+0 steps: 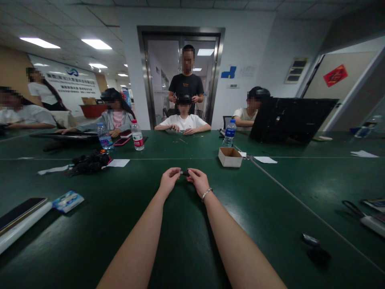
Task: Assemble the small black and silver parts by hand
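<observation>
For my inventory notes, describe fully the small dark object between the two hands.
The small dark object looks short and slim, mostly black, with a paler, greyish end that may be metal, facing the left hand. It sits roughly level, crosswise, pinched between the fingertips of that hand and the right hand, which partly hide it, above the green tabletop. Finer markings are too small to make out.

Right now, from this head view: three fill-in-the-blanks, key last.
1. A small dark object spans the gap ____ the bare left hand and the bare right hand.
2. A silver metal bracelet circles the ____ wrist.
3. The clear plastic bottle with a red cap stands to the ____ of the open-topped beige cardboard box, as seen here.

Missing words: between, right, left.
</observation>
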`<state>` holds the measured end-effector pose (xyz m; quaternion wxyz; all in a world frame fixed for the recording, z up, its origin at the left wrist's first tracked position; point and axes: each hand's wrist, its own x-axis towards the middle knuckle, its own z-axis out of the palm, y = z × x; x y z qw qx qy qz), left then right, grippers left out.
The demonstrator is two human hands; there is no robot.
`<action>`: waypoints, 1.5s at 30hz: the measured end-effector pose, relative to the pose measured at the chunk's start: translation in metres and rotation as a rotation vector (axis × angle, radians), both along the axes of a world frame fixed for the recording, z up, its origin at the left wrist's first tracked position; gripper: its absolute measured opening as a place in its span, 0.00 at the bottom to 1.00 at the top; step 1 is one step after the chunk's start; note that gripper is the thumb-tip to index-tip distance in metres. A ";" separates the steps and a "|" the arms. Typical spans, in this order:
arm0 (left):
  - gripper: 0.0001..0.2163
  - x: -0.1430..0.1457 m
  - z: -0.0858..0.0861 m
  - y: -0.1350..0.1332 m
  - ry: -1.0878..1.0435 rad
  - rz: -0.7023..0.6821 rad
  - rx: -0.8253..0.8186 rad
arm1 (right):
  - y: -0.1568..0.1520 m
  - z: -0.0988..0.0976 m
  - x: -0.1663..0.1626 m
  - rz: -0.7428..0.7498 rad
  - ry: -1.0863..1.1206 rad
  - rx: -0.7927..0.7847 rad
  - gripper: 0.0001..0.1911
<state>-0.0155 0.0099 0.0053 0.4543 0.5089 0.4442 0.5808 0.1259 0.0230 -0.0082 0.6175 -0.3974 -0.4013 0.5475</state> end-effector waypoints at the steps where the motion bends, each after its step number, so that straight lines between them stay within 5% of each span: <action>1: 0.17 0.000 0.000 0.000 0.001 -0.010 0.025 | 0.000 0.000 0.000 0.002 0.000 0.000 0.14; 12: 0.18 -0.001 0.003 -0.003 0.016 -0.042 0.100 | 0.001 -0.002 0.001 0.006 -0.012 -0.005 0.13; 18: 0.15 0.002 -0.001 -0.001 0.070 -0.019 -0.029 | -0.001 0.000 0.000 -0.007 0.002 -0.007 0.13; 45: 0.14 0.004 0.006 -0.005 0.077 -0.021 -0.048 | -0.004 0.005 0.001 0.008 -0.007 -0.003 0.12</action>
